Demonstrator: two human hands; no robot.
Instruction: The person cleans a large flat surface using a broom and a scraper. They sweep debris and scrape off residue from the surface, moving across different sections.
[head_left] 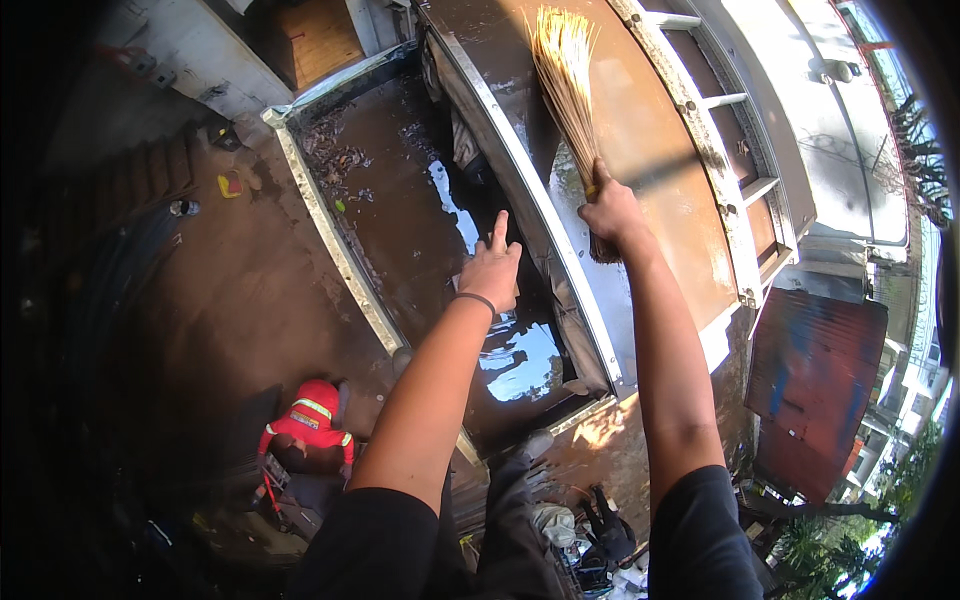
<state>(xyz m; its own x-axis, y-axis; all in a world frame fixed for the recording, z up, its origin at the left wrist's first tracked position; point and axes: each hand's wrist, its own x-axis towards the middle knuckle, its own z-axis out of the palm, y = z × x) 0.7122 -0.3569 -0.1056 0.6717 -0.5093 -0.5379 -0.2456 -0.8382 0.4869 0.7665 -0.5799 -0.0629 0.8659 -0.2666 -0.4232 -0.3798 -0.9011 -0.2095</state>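
My right hand (610, 212) is closed around the bound end of a straw stick broom (566, 85). Its bristles fan out upward over a wet brown roof panel (650, 130). My left hand (492, 270) is stretched forward with nothing in it, one finger pointing up and a dark band on the wrist. It hovers above a flat roof basin (400, 200) holding dark water, beside the metal edge strip (530, 200) of the panel.
Dead leaves (330, 155) lie in the basin's far corner. Far below at lower left a person in a red jacket (310, 425) crouches on brown ground. A rusty corrugated roof (815, 380) and trees sit at right. My dark trouser leg (505, 530) shows below.
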